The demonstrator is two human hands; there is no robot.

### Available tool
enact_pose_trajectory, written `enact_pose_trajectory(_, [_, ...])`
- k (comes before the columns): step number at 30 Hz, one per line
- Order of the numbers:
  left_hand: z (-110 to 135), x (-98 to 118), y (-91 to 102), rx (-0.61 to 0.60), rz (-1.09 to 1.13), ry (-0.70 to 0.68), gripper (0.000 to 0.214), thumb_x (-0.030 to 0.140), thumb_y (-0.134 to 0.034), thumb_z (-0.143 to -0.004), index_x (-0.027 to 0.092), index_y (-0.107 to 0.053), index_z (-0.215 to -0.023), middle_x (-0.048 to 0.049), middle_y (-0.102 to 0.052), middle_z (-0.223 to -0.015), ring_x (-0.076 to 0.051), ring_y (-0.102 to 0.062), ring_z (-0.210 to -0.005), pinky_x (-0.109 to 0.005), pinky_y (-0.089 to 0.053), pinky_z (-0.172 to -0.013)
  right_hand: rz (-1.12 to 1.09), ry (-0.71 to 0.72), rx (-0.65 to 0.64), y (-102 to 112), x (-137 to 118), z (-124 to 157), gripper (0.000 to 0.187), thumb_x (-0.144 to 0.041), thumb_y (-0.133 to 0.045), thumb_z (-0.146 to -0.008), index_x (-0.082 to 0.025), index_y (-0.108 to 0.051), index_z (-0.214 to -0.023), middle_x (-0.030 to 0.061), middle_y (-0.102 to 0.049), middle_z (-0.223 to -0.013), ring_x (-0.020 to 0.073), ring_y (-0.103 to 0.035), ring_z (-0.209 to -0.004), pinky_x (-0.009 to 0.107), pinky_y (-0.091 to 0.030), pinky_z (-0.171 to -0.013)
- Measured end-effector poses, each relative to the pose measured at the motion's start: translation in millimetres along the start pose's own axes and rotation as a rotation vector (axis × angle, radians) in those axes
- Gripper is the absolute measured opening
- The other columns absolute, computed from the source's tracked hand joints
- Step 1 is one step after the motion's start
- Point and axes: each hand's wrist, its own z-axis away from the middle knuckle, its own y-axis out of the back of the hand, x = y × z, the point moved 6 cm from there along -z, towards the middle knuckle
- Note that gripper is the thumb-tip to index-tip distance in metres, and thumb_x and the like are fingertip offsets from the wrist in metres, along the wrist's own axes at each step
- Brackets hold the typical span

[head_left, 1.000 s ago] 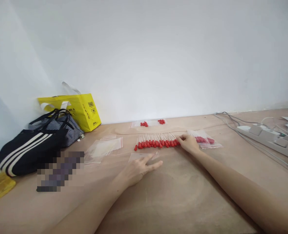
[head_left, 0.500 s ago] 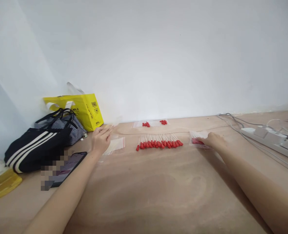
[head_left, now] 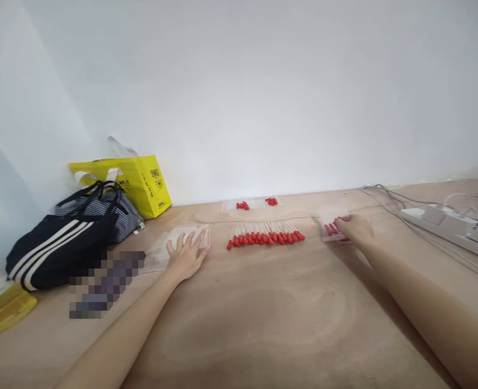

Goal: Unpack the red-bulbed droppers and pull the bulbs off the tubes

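Note:
My left hand lies with fingers spread over a pile of flat clear plastic zip bags on the wooden table. My right hand is closed at the thumb and fingers on a small clear plastic bag with red-tipped sticks inside; part of the bag is hidden behind the fingers. Between the hands, a row of white sticks with red bulb-shaped tips lies side by side, tips toward me. Behind them, near the wall, rest clear bags with two clusters of red tips.
To the left are a yellow bag, a striped bag, a black bag and a bottle of yellow liquid. A pixelated phone lies near my left forearm. A white power strip with grey cables sits at the right.
My left hand has moved right and toward me, its fingers spreading over the flat bags. The bag at my right hand has shifted slightly right, and more red tips show in it.

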Motion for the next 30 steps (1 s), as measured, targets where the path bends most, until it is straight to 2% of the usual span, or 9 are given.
enact_pose_trajectory(2, [6,12,10.7,0.134,-0.031,0.013,0.050,0.042,-0.031,-0.083,0.025,-0.031,-0.129,-0.0129,-0.041,-0.127,-0.034,-0.031,-0.116,-0.058,-0.015,-0.088,-0.226,-0.040,0.086,9,-9,7,0.023,-0.036,-0.052,-0.066,-0.015,-0.060,-0.071,0.0089,-0.062,-0.064,0.0214,-0.059,-0.066,0.028,-0.041,-0.055])
enact_pose_trajectory(4, [13,27,17.7,0.232,0.009,-0.020,0.046,0.039,-0.033,-0.082,0.023,-0.039,-0.125,-0.0128,-0.047,-0.120,-0.031,-0.037,-0.109,-0.053,-0.020,-0.088,-0.586,-0.010,0.024,9,-27,18,0.027,-0.038,-0.055,-0.066,-0.016,-0.058,-0.079,0.0060,-0.063,-0.070,0.0175,-0.059,-0.065,0.026,-0.042,-0.056])
enact_pose_trajectory(7, [23,52,24.1,0.327,0.134,-0.144,0.040,0.037,-0.037,-0.082,0.022,-0.046,-0.118,-0.0104,-0.053,-0.111,-0.027,-0.042,-0.102,-0.047,-0.025,-0.086,-1.004,0.114,-0.423,-12,-73,54,0.030,-0.042,-0.062,-0.063,-0.016,-0.057,-0.075,0.0019,-0.062,-0.067,0.0128,-0.057,-0.058,0.024,-0.043,-0.055])
enact_pose_trajectory(10, [31,67,31.5,0.404,0.307,-0.240,0.034,0.030,-0.035,-0.083,0.020,-0.047,-0.113,-0.0091,-0.055,-0.106,-0.024,-0.043,-0.099,-0.043,-0.028,-0.086,-0.987,0.221,-0.909,-38,-109,109,0.032,-0.040,-0.070,-0.056,-0.014,-0.059,-0.070,0.0000,-0.060,-0.061,0.0101,-0.054,-0.053,0.022,-0.041,-0.052])
enact_pose_trajectory(14, [40,77,45.4,0.454,0.603,-0.314,0.028,0.025,-0.031,-0.085,0.017,-0.046,-0.108,-0.0080,-0.056,-0.101,-0.020,-0.047,-0.096,-0.039,-0.034,-0.086,-0.879,0.326,-1.144,-64,-128,156,0.034,-0.038,-0.073,-0.053,-0.012,-0.060,-0.071,-0.0021,-0.058,-0.060,0.0083,-0.052,-0.053,0.021,-0.040,-0.053])
enact_pose_trajectory(17, [44,102,48.6,0.214,0.719,-0.531,0.025,0.028,-0.038,-0.083,0.019,-0.048,-0.105,-0.0073,-0.055,-0.104,-0.018,-0.049,-0.099,-0.034,-0.038,-0.087,-0.811,0.420,-1.105,-73,-133,162,0.039,-0.039,-0.072,-0.053,-0.012,-0.061,-0.079,-0.0004,-0.060,-0.067,0.0105,-0.053,-0.059,0.023,-0.042,-0.057])
enact_pose_trajectory(21, [55,136,46.0,-0.111,0.663,-0.803,0.041,0.037,-0.050,-0.078,0.022,-0.046,-0.116,-0.0078,-0.046,-0.123,-0.021,-0.038,-0.116,-0.037,-0.033,-0.096,-0.684,0.465,-0.716,-61,-123,138,0.034,-0.042,-0.065,-0.060,-0.014,-0.059,-0.079,0.0023,-0.060,-0.075,0.0127,-0.054,-0.065,0.024,-0.042,-0.060])
enact_pose_trajectory(24, [56,145,37.7,-0.242,0.588,-0.819,0.055,0.045,-0.052,-0.075,0.025,-0.038,-0.125,-0.0077,-0.036,-0.133,-0.024,-0.029,-0.123,-0.042,-0.030,-0.097,-0.459,0.500,-0.596,-50,-110,124,0.031,-0.045,-0.053,-0.069,-0.016,-0.054,-0.059,-0.0015,-0.052,-0.055,0.0096,-0.046,-0.051,0.022,-0.035,-0.049])
enact_pose_trajectory(30, [55,140,20.3,-0.268,0.558,-0.609,0.055,0.047,-0.044,-0.079,0.024,-0.033,-0.128,-0.0095,-0.034,-0.134,-0.025,-0.032,-0.121,-0.044,-0.032,-0.096,-0.294,0.611,-0.721,-47,-104,131,0.044,-0.046,-0.043,-0.076,-0.015,-0.043,-0.045,-0.0053,-0.034,-0.042,0.0059,-0.031,-0.042,0.021,-0.023,-0.043])
